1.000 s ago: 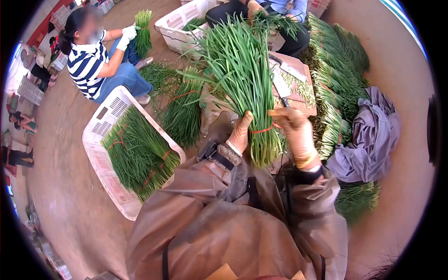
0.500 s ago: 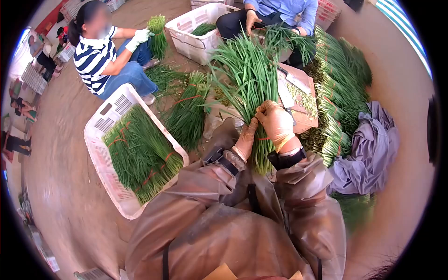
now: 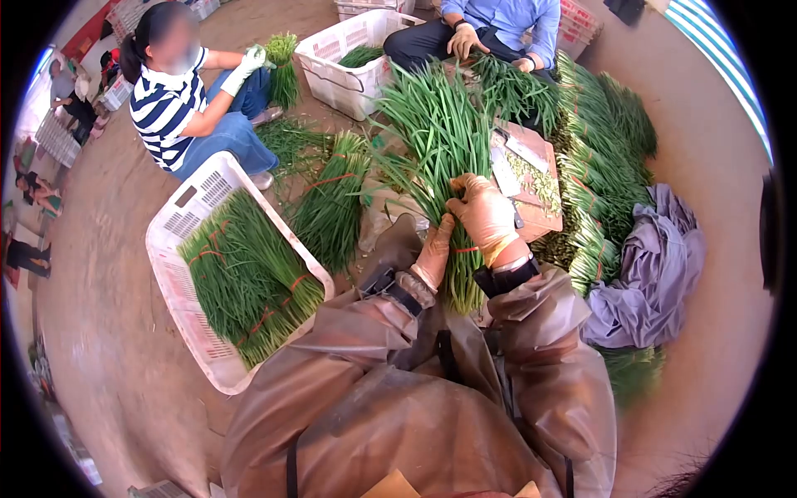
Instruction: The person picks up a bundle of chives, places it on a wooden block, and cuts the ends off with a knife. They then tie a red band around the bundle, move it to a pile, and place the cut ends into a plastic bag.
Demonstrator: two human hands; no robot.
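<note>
A large bunch of garlic chives (image 3: 440,137) stands upright in front of me, leaves up, with a red band (image 3: 466,249) around its lower stalks. My left hand (image 3: 433,253), gloved, is closed against the bunch's left side. On its right side and slightly higher, my gloved right hand (image 3: 483,214) has its fingers bent and pinching at the leaves. Both hands meet near the middle of the bunch. Just right of it, a wide-bladed knife (image 3: 503,172) lies on a wooden block (image 3: 541,217) among cut stalk ends.
To the left is a white crate (image 3: 228,380) holding banded chives, with another banded bunch (image 3: 334,203) beside it. Stacked bunches (image 3: 610,149) and a grey-purple cloth (image 3: 652,270) lie at right. Two co-workers sit ahead, near another white crate (image 3: 353,87).
My right hand has moved slightly up and left along the bunch; my left hand stays on it. The blue-shirted co-worker's hands have shifted over the loose chives.
</note>
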